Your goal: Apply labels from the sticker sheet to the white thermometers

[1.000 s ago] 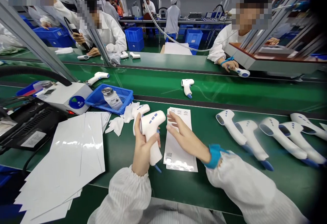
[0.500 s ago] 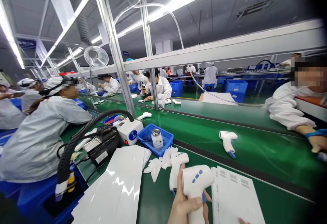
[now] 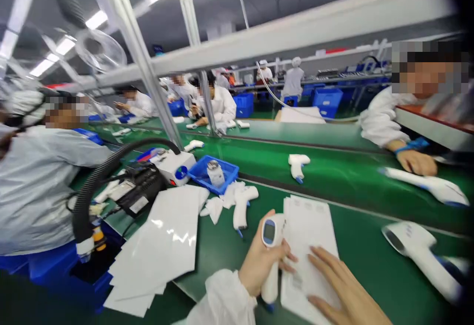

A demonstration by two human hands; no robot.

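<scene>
A white infrared forehead thermometer (image 3: pixel 270 233) with a blue-rimmed screen is upright in my left hand (image 3: pixel 255 261), whose fingers wrap around it. Its screen faces me, and a blue part shows at its lower end. Just right of it lies a stack of white label sheets (image 3: pixel 309 221) with faint grey print. Over the lower part of these sheets is my right hand (image 3: pixel 344 285), fingers spread and slightly blurred; whether it presses on the paper I cannot tell. Another white thermometer (image 3: pixel 241 209) lies left of the sheets, beside crumpled white tissues (image 3: pixel 214 210).
More thermometers lie on the green belt (image 3: pixel 297 165) and at right (image 3: pixel 418 251). Left are glossy white sheets (image 3: pixel 170 236), a blue tray (image 3: pixel 233 169) with a bottle (image 3: pixel 215 173), a black device (image 3: pixel 142 191) and a hose (image 3: pixel 83 206). A co-worker's hand (image 3: pixel 418 162) rests across the belt.
My left hand has turned the thermometer, so its screen now faces me instead of its buttoned side. My right hand has come further into view over the label sheets. The camera view has shifted.
</scene>
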